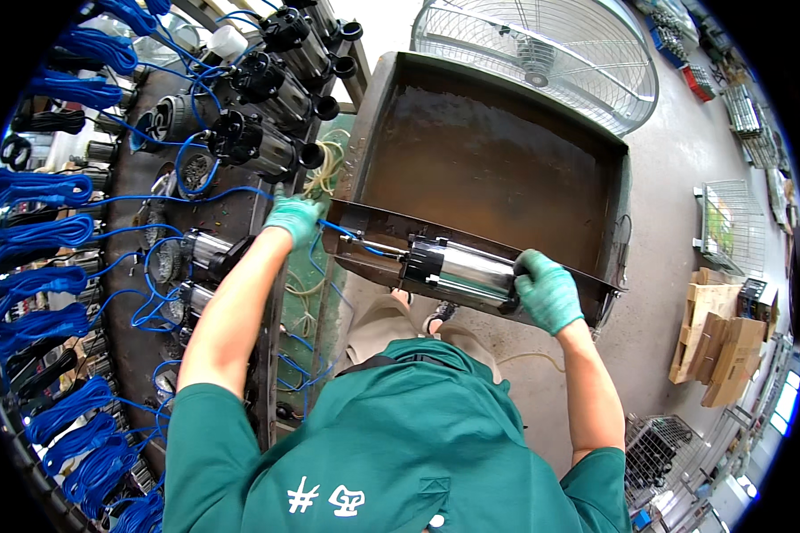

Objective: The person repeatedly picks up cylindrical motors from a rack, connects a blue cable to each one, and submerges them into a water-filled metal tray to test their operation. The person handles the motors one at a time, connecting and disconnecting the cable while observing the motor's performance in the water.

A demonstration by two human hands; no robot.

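A shiny steel pump [471,270] with black ends lies across the near ledge of a water-filled metal tank [362,160]. My right hand [549,291], in a green knit glove, is closed round the pump's right end. My left hand [295,218], also gloved, is at the tank's left corner, closed on the blue cable [338,229] that runs to the pump's left end. Its fingertips are partly hidden. Just beyond the left hand, similar pumps [253,142] rest in a row along the bench edge.
On the left, a dark bench [138,266] carries more pumps and several coiled blue cables [40,231]. A large caged fan [533,53] stands behind the tank. To the right are flattened cardboard [724,355], a wire rack [729,218] and a wire basket [658,449].
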